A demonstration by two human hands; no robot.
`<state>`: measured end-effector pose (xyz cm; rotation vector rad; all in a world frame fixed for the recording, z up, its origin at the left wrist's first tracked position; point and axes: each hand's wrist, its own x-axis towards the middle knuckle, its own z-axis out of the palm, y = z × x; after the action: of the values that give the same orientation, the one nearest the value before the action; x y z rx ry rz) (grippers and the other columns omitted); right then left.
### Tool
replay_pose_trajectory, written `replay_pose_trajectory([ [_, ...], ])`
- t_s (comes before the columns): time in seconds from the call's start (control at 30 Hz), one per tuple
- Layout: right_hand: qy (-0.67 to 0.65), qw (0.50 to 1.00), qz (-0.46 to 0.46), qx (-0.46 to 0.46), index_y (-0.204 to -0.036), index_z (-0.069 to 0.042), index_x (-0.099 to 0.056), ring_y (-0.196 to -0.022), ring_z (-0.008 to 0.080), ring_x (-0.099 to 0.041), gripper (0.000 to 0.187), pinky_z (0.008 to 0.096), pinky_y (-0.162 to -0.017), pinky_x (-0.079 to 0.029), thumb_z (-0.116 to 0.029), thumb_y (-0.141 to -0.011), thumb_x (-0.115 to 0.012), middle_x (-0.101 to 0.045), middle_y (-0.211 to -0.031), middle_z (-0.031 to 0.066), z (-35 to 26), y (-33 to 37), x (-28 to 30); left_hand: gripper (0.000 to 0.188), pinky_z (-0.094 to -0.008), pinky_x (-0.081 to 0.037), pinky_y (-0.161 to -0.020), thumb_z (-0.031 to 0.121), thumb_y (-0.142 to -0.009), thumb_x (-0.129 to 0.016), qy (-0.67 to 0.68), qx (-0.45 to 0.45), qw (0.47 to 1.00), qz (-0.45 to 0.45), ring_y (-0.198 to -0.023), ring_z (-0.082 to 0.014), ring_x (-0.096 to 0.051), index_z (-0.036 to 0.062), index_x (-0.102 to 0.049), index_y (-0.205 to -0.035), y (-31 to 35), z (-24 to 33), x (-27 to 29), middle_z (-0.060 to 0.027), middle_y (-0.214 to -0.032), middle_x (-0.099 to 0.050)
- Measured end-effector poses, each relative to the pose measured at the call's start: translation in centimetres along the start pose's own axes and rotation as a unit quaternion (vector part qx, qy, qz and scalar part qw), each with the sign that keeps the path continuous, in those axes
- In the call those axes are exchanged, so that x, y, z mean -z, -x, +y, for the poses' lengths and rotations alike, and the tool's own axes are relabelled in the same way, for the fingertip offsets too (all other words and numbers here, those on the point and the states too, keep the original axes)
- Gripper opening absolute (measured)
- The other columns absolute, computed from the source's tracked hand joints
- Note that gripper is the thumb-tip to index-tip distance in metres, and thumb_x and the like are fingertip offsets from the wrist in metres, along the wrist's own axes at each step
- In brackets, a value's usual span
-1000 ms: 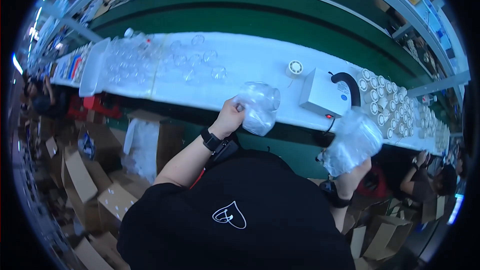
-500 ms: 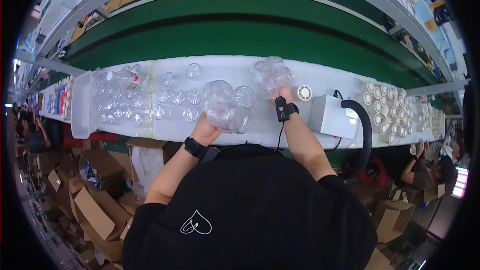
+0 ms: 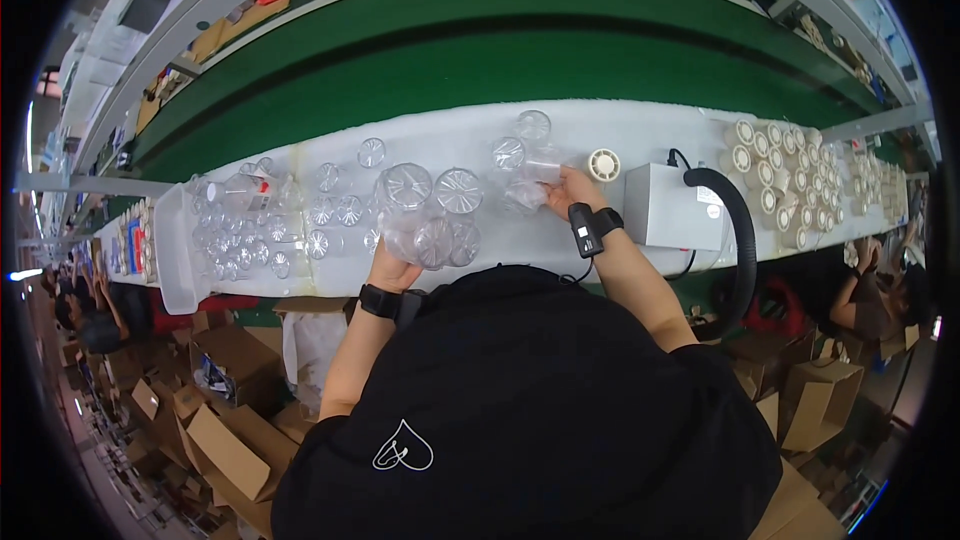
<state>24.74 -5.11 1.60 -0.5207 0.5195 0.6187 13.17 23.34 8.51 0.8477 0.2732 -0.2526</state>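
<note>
left hand [image 3: 392, 268] – grips bag of clear cups [image 3: 430, 215] | right hand [image 3: 566, 192] – closed on second bag [image 3: 525, 175] | one white box [image 3: 672, 205]

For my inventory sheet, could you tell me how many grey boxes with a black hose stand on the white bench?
1: the grey box stands on the white bench, just right of the right hand; others may be hidden.

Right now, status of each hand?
Left hand: closed on a bag of clear plastic cups.
Right hand: holding a clear plastic bag of cups.
</note>
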Motion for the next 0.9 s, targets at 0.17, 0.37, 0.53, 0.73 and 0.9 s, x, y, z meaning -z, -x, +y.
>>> replay_pose_trajectory([
  [0.17,0.226,0.968,0.110,0.018,-0.122,-0.005,-0.045,-0.104,0.0224,-0.056,0.033,0.0361,-0.089,-0.048,-0.015,-0.092,-0.036,-0.055,-0.115,0.0103,0.1,3.6,-0.5,0.031,-0.0350,-0.050,-0.084,0.008,-0.084,-0.059,-0.009,0.035,0.999,-0.029,-0.096,-0.0213,-0.059,-0.0005,-0.054,-0.112,-1.0,0.1,-1.2,-0.0106,-0.108,-0.059],
  [0.37,0.367,0.902,0.194,0.122,-0.125,-0.008,-0.048,-0.099,0.0219,-0.058,0.039,0.0345,-0.080,-0.051,-0.010,-0.086,-0.046,-0.058,-0.113,0.0117,0.3,7.6,1.1,0.033,-0.0327,-0.051,-0.081,0.001,-0.082,-0.059,-0.085,0.081,0.993,-0.008,-0.095,-0.0192,-0.060,-0.0008,-0.051,-0.114,-0.6,-0.7,-1.7,-0.0097,-0.107,-0.060],
  [0.53,0.575,0.704,0.127,0.397,-0.124,-0.009,-0.050,-0.106,0.0262,-0.055,0.045,0.0347,-0.082,-0.050,-0.005,-0.080,-0.052,-0.051,-0.124,0.0160,0.5,8.7,2.9,0.040,-0.0331,-0.050,-0.085,0.005,-0.083,-0.060,-0.142,0.104,0.983,-0.046,-0.099,-0.0203,-0.059,-0.0004,-0.048,-0.121,0.1,-2.4,-2.8,-0.0104,-0.112,-0.058],
  [0.73,0.789,0.393,-0.010,0.472,-0.122,-0.010,-0.050,-0.118,0.0323,-0.045,0.047,0.0338,-0.090,-0.045,-0.009,-0.076,-0.061,-0.037,-0.137,0.0192,0.7,10.2,2.2,0.038,-0.0329,-0.050,-0.084,0.002,-0.082,-0.060,-0.100,0.109,0.988,-0.034,-0.097,-0.0201,-0.060,-0.0004,-0.049,-0.119,0.5,-2.0,-3.1,-0.0100,-0.110,-0.058],
  [0.9,0.819,0.407,0.007,0.405,-0.103,-0.005,-0.053,-0.096,0.0298,-0.055,0.031,0.0370,-0.075,-0.049,-0.015,-0.076,-0.066,-0.048,-0.125,0.0152,0.3,11.1,2.0,0.034,-0.0329,-0.051,-0.081,0.000,-0.082,-0.058,-0.078,0.074,0.994,-0.006,-0.095,-0.0200,-0.060,-0.0006,-0.051,-0.115,1.1,-1.1,-2.3,-0.0096,-0.108,-0.059],
])
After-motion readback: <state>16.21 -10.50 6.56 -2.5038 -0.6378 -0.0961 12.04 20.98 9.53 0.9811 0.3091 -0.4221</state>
